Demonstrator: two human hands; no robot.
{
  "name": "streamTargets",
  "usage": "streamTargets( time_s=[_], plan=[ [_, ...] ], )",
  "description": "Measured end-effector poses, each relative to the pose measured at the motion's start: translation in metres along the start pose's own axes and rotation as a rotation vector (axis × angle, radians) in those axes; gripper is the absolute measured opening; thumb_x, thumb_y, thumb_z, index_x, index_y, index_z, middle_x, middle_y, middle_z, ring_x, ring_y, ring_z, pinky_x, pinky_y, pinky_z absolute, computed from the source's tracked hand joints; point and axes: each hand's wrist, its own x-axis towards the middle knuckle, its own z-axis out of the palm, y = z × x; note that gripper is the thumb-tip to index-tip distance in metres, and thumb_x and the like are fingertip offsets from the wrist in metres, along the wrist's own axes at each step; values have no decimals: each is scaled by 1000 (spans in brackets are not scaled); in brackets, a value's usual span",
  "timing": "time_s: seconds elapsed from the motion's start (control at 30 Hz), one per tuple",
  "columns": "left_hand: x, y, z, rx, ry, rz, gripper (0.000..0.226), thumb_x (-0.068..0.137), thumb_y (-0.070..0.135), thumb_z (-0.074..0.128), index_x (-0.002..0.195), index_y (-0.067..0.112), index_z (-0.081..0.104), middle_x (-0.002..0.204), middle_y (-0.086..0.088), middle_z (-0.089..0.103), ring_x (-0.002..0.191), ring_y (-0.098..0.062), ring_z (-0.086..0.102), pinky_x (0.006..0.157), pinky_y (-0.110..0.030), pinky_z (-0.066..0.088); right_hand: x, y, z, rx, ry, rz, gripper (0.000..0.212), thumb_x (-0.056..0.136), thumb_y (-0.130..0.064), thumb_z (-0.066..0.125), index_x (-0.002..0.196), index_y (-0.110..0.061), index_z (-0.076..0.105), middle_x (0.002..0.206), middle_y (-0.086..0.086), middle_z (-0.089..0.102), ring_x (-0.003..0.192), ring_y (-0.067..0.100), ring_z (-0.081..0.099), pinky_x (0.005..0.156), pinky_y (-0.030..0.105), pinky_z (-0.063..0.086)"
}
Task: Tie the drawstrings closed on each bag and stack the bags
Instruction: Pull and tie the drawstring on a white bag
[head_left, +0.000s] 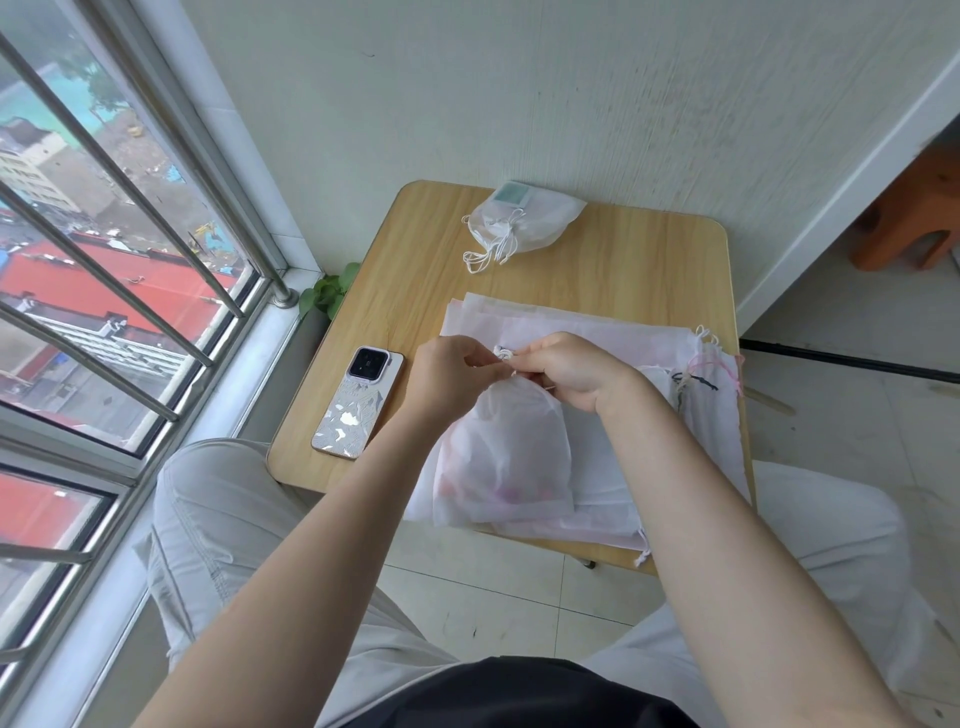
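Note:
A white translucent drawstring bag (504, 457) lies on a pile of flat white bags (602, 467) on the small wooden table (623, 260). Its mouth is gathered near the top. My left hand (449, 376) and my right hand (571, 371) meet above that mouth, and both pinch the white drawstring (503, 353) between them. At the table's far edge sits a tied white bag (524, 221) with its cords trailing to the left.
A phone (358, 402) in a patterned case lies face down at the table's left edge. More bag cords, pink and black, hang at the pile's right side (711, 369). A barred window is on the left, a wall behind, an orange stool (909, 213) at far right.

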Motion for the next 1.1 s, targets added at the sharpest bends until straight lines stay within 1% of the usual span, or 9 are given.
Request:
streamTargets(
  time_s=[0.23,0.37,0.47,0.6,0.67,0.77,0.87,0.97,1.1],
  plan=[
    [6,2,-4,116,-122,-48,15,89,24,62,81,12,63,69,7,56,64,-10,50,52,-19,36,0,0,-4,-168,184,-61,6,85,-4,72,89,-9,74,75,1,68,65,9,61,64,20,49],
    [8,-3,-18,250,-260,-63,25,94,25,50,81,5,56,74,-2,53,68,-18,46,58,-29,37,7,3,-9,-598,472,-123,7,85,-8,70,87,-11,77,82,2,69,78,16,63,74,23,45],
    [9,-6,-28,333,-374,-77,26,95,25,51,78,6,55,73,-4,53,64,-18,45,57,-28,36,11,3,-5,-783,561,-185,13,87,-6,65,86,-12,77,94,6,72,90,23,64,75,25,46],
    [15,-5,-33,361,-331,-88,23,87,29,62,77,9,59,74,-2,56,65,-16,49,58,-27,40,12,-2,2,-796,518,-240,12,89,-9,63,86,-11,74,93,7,71,89,24,64,77,29,50],
    [20,-6,-35,238,-317,-52,25,85,38,68,97,17,65,89,4,61,77,-12,56,66,-24,44,11,-8,-3,-735,501,-293,12,89,-8,63,90,-9,75,92,6,71,88,20,63,78,29,50],
    [28,2,-33,219,-489,3,49,78,52,75,119,29,63,106,11,61,93,-9,58,78,-22,42,9,-19,-7,-598,483,-360,9,88,-11,67,93,-12,75,91,-1,70,85,11,61,75,22,45],
    [42,6,-25,249,-418,19,23,81,41,76,93,25,66,78,13,55,73,-6,50,62,-18,35,13,-29,-12,-525,485,-365,12,89,-25,67,98,-17,72,92,-4,66,83,9,59,65,22,45],
    [63,8,-25,68,-227,-18,30,81,34,77,80,6,64,66,4,47,60,-11,42,54,-23,30,19,-41,-31,-639,390,-188,43,84,-47,69,104,-9,68,102,5,69,93,18,63,78,30,50],
    [88,14,-26,-54,-147,-65,33,82,30,76,75,3,58,63,1,50,53,-12,46,51,-23,34,29,-56,-45,-728,306,-20,27,86,-30,66,84,-3,64,74,12,64,62,23,53,56,27,40]
  ],
)
